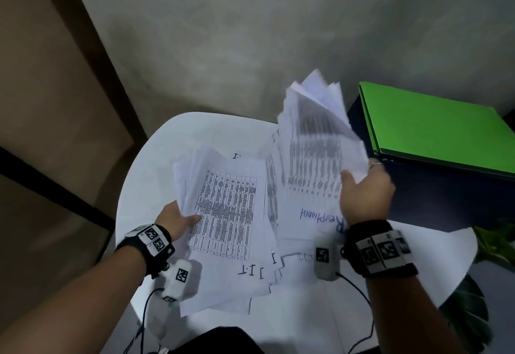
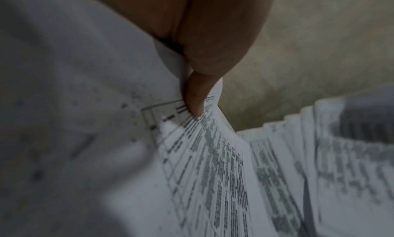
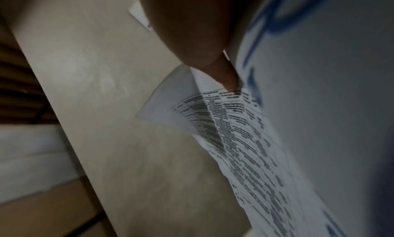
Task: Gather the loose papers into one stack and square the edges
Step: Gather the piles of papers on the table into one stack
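Above the white round table I hold two uneven bundles of printed sheets. My left hand grips the left edge of one bundle of papers, thumb on top, its lower sheets fanned out. My right hand grips a second bundle of papers, raised and tilted up, blurred, with blue handwriting near its lower edge. In the left wrist view my thumb presses on a printed table sheet. The right wrist view shows my thumb on a printed sheet.
A green folder lies on a dark box at the right, close to the raised bundle. Plant leaves show at the lower right. A grey wall stands behind the table, and a brown floor lies to the left.
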